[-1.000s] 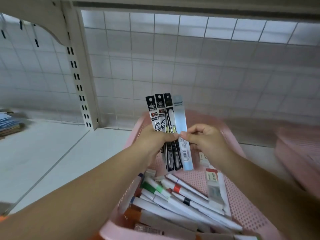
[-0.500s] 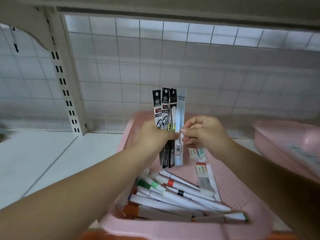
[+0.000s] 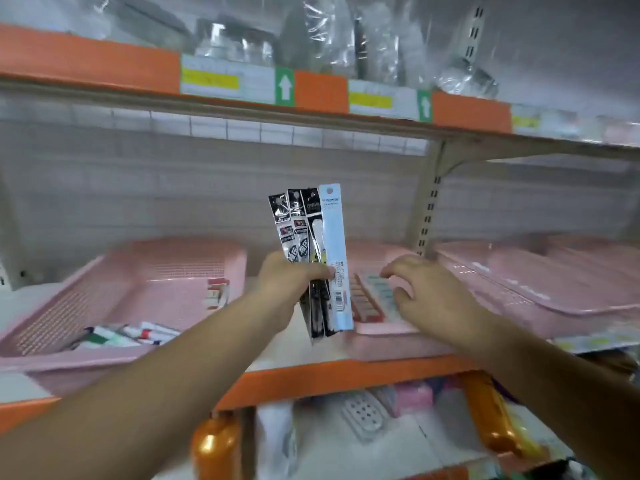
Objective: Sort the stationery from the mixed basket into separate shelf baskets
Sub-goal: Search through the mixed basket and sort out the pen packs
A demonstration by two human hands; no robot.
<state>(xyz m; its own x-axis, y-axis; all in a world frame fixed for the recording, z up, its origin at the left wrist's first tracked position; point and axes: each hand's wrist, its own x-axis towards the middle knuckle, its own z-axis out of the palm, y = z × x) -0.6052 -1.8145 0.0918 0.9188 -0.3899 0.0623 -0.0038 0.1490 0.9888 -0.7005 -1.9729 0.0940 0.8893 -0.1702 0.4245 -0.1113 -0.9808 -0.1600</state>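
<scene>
The left hand grips four slim refill packets, three black and one pale blue, fanned side by side. Its fingers are curled round them a little below their middle, with the thumb hidden behind. The right hand holds nothing. Its fingers are apart and loosely bent, hovering just beside the packets and above the small blocks lined up in the middle basket. These are probably erasers, though the blur makes that uncertain.

The packets stand nearly upright in front of the shelf, above the gap between the mixed basket, with its markers, and the middle basket. Their long axis runs up and down, and the black ones lean slightly left at the top. The hang-hole headers point up, well above the fingers, and the barcode ends hang below them.

The step in hand looks like carrying this set to its own shelf basket. To do it well:

- **Square the fan.** The free fingers should tap the loose lower ends together, so no packet slips out beneath the grip.
- **Lay them flat.** The set should be tipped over with its long axis along the basket's length and all headers facing one way.
- **Pick the right basket.** The middle basket already holds another kind, so the right-hand basket seems the likelier home. I cannot tell what lies in it.
</scene>
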